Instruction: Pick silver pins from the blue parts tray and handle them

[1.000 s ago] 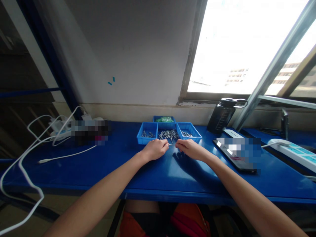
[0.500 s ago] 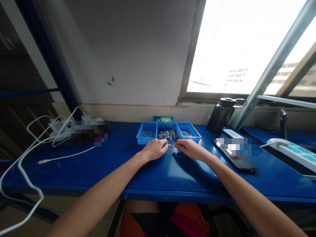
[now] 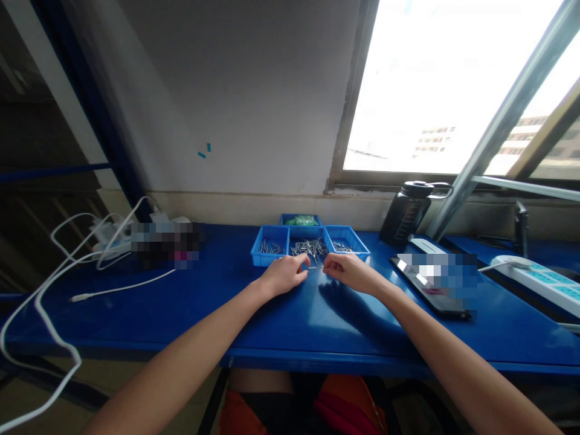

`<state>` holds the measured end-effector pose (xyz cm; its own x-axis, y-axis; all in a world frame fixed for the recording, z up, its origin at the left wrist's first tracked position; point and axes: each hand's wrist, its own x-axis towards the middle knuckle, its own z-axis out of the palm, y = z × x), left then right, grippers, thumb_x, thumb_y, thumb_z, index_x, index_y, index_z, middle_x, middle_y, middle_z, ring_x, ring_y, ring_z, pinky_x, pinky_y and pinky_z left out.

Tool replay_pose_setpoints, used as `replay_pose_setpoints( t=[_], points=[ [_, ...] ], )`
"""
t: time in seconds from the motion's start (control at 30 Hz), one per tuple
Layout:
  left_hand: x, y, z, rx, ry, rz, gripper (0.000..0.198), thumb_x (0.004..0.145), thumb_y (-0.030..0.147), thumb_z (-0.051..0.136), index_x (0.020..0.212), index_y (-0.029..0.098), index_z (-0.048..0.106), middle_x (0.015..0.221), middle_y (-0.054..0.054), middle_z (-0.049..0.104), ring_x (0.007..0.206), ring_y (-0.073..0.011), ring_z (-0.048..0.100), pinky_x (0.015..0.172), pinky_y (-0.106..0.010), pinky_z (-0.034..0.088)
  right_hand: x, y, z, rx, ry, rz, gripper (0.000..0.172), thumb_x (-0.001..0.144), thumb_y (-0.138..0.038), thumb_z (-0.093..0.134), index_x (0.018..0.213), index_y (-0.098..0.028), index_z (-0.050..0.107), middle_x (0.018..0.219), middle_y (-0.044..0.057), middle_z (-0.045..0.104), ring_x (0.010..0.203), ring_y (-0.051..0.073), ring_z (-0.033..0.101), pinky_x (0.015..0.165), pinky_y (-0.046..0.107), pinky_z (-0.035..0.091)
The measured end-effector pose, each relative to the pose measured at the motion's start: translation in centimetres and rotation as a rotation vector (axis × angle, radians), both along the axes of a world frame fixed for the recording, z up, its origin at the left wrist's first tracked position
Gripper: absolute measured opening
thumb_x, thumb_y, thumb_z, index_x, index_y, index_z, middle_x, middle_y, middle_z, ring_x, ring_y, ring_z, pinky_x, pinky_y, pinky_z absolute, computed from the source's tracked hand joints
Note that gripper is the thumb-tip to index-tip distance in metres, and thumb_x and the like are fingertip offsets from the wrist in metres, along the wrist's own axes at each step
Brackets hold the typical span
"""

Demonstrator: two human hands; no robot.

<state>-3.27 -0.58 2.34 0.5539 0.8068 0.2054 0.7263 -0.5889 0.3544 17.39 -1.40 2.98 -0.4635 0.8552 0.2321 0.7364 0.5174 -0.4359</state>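
My right hand (image 3: 347, 270) pinches one end of a thin metal pin (image 3: 316, 267) just in front of the blue bins. The pin lies level and points left; its exact kind is too small to make out. Close to its free end is my left hand (image 3: 286, 273), index finger and thumb parted. Behind the hands, a middle blue bin holds a heap of small metal pins (image 3: 309, 246). On either side stand a left blue bin (image 3: 270, 261) and a right blue bin (image 3: 347, 232), each with fewer metal pieces inside.
A back blue bin (image 3: 290, 219) holds green plastic packets (image 3: 302, 220). At the right are a black bottle (image 3: 405, 212), a dark tablet-like device (image 3: 426, 287) and a white power strip (image 3: 544, 279). White cables (image 3: 54, 266) lie left on the blue table (image 3: 194, 320).
The fingers of my left hand have parted from the pin's left end. My right hand has shifted slightly to the right, still holding the pin.
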Motion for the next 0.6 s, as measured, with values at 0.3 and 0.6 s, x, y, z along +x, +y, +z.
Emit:
replay_pose_setpoints(
  t=[0.3, 0.6],
  points=[
    [-0.2, -0.1, 0.1, -0.018, 0.036, 0.007, 0.025, 0.082, 0.037, 0.044, 0.097, 0.022, 0.057, 0.078, -0.002, 0.064, 0.071, -0.0184, 0.059, 0.058, -0.024, 0.040, 1.6, 0.1, 1.5, 0.261, -0.211, -0.615, 0.028, 0.083, -0.041, 0.042, 0.079, -0.021, 0.062, 0.069, 0.004, 0.065, 0.063, 0.017, 0.059, 0.051, 0.023, 0.031],
    [-0.2, -0.3, 0.3, -0.035, 0.070, 0.021, 0.026, 0.082, 0.037, 0.044, 0.095, 0.022, 0.059, 0.079, -0.003, 0.064, 0.071, -0.0180, 0.059, 0.058, -0.024, 0.040, 1.3, 0.1, 1.2, 0.243, -0.196, -0.534, 0.030, 0.084, -0.044, 0.041, 0.085, -0.022, 0.062, 0.070, 0.004, 0.065, 0.063, 0.017, 0.059, 0.053, 0.024, 0.033]
  ],
)
